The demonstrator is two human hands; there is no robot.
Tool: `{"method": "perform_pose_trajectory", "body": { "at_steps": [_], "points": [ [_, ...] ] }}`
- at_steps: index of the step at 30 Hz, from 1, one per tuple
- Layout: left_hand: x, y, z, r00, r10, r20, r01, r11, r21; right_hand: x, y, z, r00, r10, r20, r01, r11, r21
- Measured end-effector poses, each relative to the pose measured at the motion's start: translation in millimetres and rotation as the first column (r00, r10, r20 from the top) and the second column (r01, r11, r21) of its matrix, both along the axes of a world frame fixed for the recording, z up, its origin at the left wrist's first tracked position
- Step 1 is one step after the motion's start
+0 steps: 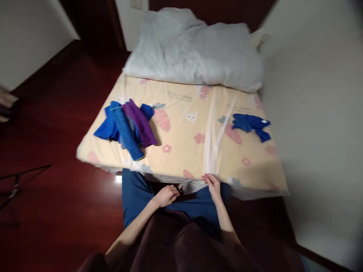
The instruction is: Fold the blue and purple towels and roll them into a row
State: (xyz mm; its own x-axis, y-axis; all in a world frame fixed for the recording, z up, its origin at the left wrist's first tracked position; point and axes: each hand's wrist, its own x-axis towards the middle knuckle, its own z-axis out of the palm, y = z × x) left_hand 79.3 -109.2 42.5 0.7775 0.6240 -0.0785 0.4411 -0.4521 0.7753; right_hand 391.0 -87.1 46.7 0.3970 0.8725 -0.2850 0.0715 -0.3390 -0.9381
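Head view: a pale-yellow fabric sheet printed with pink flowers and carrots lies spread before the person. The right hand is at its near edge, below whitish streaks, fingertips close together; whether this grip is clamped on fabric cannot be told. The left hand rests loosely curled over the lap, its palm hidden, its grip likewise undetermined. A pile of blue and purple cloth pieces lies left, crumpled dark-blue glove-like cloth right. The step appears to be edge handling; a next move there would call for a light, sure pinch.
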Motion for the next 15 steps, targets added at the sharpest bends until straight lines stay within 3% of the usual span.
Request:
{"method": "perform_pose_trajectory", "body": {
  "at_steps": [3,6,10,13,15],
  "points": [
    [29,54,-0.8,0.997,0.070,0.010,-0.071,0.995,0.064,43,-12,10.4,0.974,-0.225,-0.017,0.225,0.974,0.035],
    [66,109,-11.0,0.973,0.220,-0.066,-0.206,0.964,0.171,89,8,23.2,0.923,-0.385,-0.007,0.385,0.919,0.081],
    [98,154,-31.8,0.893,0.433,-0.127,-0.369,0.863,0.345,145,67,35.8,0.899,-0.433,0.065,0.420,0.894,0.156],
    [103,163,-44.3,0.886,0.450,-0.109,-0.360,0.817,0.450,180,129,45.2,0.892,-0.413,0.183,0.382,0.906,0.184],
    [102,163,-49.7,0.893,0.442,-0.086,-0.346,0.796,0.497,203,174,51.9,0.894,-0.342,0.289,0.293,0.935,0.199]
  ]
}}
